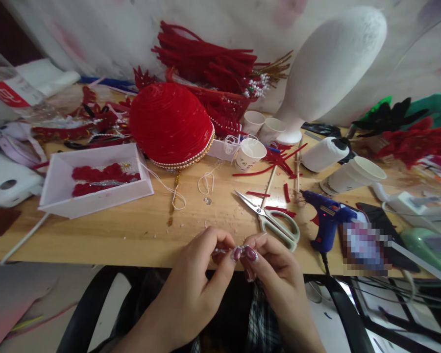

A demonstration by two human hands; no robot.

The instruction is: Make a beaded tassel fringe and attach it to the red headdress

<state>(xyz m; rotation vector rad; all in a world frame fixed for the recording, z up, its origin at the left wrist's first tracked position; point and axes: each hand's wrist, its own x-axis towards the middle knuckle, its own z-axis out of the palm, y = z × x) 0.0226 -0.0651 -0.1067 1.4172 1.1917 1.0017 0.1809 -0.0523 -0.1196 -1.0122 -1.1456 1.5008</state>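
Note:
My left hand (196, 287) and my right hand (277, 274) meet at the table's front edge, thumbs nearly touching. Between their fingertips is a small silvery strip (219, 251), mostly covered by the fingers; its exact kind is hidden. Both hands are closed in a pinch on it. A thin pale thread or wire end shows above my right fingers. Just beyond my right hand lie scissors (281, 229) with pale green handles, blades slightly apart. A red cord-wrapped dome (171, 122), trimmed with pearl and gold beads, stands farther back.
A white box (95, 206) with red pieces stands at left. At right are a blue glue gun (325, 218), a phone, a thread spool (321, 154) and paper cups (250, 156). Behind rise red pipe-cleaner stems (206, 59) and a white head form (334, 73). Loose white thread lies mid-table.

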